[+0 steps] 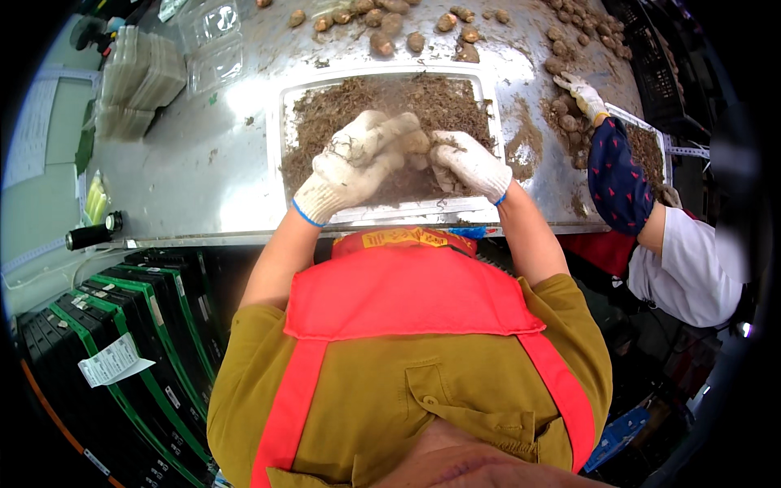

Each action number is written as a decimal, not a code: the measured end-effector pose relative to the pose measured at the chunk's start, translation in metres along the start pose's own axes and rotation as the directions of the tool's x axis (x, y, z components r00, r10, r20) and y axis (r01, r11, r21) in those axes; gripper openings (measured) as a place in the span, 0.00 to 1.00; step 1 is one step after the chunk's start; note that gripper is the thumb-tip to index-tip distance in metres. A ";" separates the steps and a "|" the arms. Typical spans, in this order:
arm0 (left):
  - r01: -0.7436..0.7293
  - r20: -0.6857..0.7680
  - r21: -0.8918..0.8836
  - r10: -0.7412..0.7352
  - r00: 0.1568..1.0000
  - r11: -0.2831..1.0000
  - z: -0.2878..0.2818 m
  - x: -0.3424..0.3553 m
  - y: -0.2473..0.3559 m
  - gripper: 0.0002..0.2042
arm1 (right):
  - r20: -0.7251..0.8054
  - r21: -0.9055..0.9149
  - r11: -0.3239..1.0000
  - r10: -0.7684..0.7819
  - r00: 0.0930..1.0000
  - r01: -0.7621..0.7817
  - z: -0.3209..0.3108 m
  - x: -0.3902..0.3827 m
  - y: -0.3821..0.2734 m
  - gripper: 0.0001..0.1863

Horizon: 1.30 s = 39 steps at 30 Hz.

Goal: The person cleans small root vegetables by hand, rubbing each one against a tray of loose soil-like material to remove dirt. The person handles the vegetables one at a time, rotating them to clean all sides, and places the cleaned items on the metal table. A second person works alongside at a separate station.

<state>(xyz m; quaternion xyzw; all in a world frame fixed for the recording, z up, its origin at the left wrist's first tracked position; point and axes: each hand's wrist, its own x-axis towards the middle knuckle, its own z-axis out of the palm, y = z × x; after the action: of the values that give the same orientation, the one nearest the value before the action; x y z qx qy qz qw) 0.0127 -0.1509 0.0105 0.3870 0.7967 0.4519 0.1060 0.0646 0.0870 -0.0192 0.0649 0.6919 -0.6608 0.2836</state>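
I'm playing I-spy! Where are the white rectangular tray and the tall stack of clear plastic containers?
White rectangular tray [415,210]: head view, on its near rim.
Tall stack of clear plastic containers [145,69]: head view, around the middle of the stack.

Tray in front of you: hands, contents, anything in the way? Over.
Left hand and right hand, gloved, close together over white tray; grip unclear. Brown fibrous debris in tray. Hands hide some of it; co-worker's hand off to the right.

Produce-packing workroom, metal worktable [191,183], brown tubers [390,24], stacked clear plastic boxes [140,77], green-edged crates [134,337], gloved co-worker [620,175] alongside
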 end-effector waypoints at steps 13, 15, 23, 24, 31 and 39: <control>0.242 0.085 -0.758 -0.276 0.957 0.606 0.005 -0.002 -0.015 0.29 | -0.049 0.135 0.983 -0.118 0.992 0.124 0.021 -0.011 -0.031 0.17; 0.216 0.066 -0.748 -0.254 0.965 0.627 0.004 -0.002 -0.016 0.28 | -0.005 0.186 0.965 -0.186 0.983 0.183 0.017 -0.006 -0.020 0.18; 0.248 0.187 -0.969 -0.668 0.720 -0.003 0.019 0.021 -0.058 0.24 | -0.336 -0.670 0.718 -0.520 0.785 0.189 -0.002 0.004 0.005 0.19; 0.239 0.199 -0.971 -0.642 0.740 -0.025 0.019 0.024 -0.064 0.24 | -0.357 -0.666 0.717 -0.546 0.758 0.203 -0.004 -0.001 0.008 0.19; 0.370 0.192 -0.921 -0.688 0.700 0.119 0.009 0.077 -0.074 0.22 | -0.434 -0.583 0.812 -0.320 0.842 0.008 -0.028 -0.030 0.020 0.21; 0.143 -0.075 -0.942 -0.605 0.793 0.304 -0.009 0.175 -0.150 0.10 | -0.590 -0.479 0.876 -0.278 0.758 -0.052 -0.063 -0.042 0.042 0.24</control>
<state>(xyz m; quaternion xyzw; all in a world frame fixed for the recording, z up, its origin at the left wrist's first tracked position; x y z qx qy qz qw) -0.1883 -0.0753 -0.0729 -0.0440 0.4927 0.8384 0.2288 0.0998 0.1639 -0.0384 0.1736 0.8871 -0.4276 -0.0056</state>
